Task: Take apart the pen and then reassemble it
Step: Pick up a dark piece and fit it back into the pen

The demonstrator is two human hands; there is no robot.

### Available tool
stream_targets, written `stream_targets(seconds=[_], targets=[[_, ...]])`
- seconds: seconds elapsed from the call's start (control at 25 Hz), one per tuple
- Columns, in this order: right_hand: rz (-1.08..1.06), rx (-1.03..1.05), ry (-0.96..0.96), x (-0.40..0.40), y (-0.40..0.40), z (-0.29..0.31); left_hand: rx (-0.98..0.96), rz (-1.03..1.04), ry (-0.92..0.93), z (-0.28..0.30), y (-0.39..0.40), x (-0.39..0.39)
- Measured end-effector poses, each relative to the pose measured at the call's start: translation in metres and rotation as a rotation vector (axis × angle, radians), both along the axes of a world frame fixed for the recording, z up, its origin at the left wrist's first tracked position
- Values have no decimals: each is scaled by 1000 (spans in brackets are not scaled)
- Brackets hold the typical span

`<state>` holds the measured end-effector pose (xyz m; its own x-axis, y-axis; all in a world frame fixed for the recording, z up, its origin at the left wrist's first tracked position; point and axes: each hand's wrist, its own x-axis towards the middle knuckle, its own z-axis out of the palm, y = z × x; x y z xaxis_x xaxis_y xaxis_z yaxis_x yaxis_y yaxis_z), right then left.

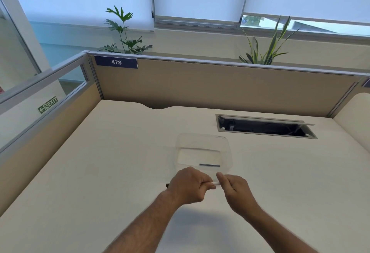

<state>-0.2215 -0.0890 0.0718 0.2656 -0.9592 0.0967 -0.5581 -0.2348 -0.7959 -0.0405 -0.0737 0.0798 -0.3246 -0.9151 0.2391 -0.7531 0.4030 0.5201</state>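
Note:
My left hand (189, 185) is closed around a pen (214, 183), whose white barrel shows between my two hands. A dark tip of the pen sticks out at the left of my fist. My right hand (233, 187) pinches the barrel's right end with thumb and forefinger. Both hands hover just above the desk, in front of a clear plastic container (203, 139). Inside that container lies a thin dark pen part (209, 165), flat near its front wall.
The cream desk (112, 164) is bounded by tan partition panels (210, 86) at the back and left. An open cable hatch (266, 127) is sunk into the desk at the back right. Plants stand behind the partition.

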Motion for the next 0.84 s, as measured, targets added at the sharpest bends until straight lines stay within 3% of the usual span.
stream_targets(seconds=[0.16, 0.24, 0.28, 0.4, 0.52, 0.72, 0.84], targets=[[-90, 542, -257, 0, -5, 9, -162, 61, -91, -4, -2, 0], [-81, 588, -294, 1, -3, 10, -151, 76, -83, -3, -3, -1], [-65, 505, -263, 1, -2, 9, -135, 77, -67, -3, -3, -2], [3, -35, 1, -5, 3, 1, -98, 77, -18, -1, -4, 0], [143, -335, 200, -19, 0, -6, -64, 57, 9, 2, -4, 3], [195, -579, 246, -22, -7, -8, -17, 10, 92, 3, -5, 1], [131, -473, 116, -15, -5, -8, -58, 29, 24, 1, -5, 1]])
